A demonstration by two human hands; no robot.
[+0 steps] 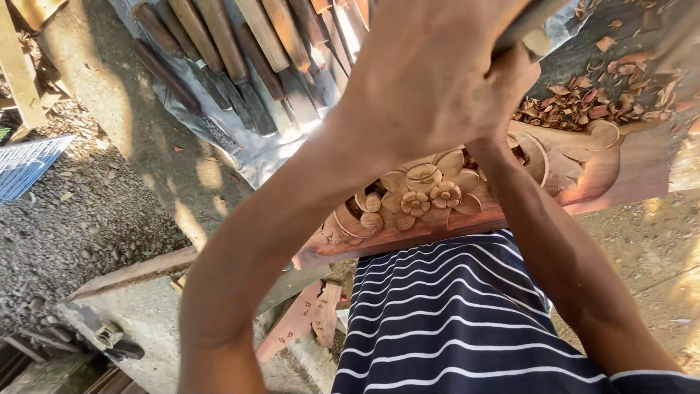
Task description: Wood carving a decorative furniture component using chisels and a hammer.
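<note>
Both hands (437, 80) grip a tool handle (529, 29) over the carved flower panel (423, 193) — a slip could gouge petals.

1. A grey concrete bench (138, 124) stretches out to the left of the hands, dappled with strong sunlight and shade.
2. Gravel ground (69, 226) lies lower left, well below them.
3. Scrap timber pieces (310, 317) lean beneath the bench.
4. Bare sunlit floor (660, 248) spreads lower right.

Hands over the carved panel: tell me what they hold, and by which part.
Both hands close together around a wooden tool handle, gripped near its upper end; the working end is hidden behind them.
</note>
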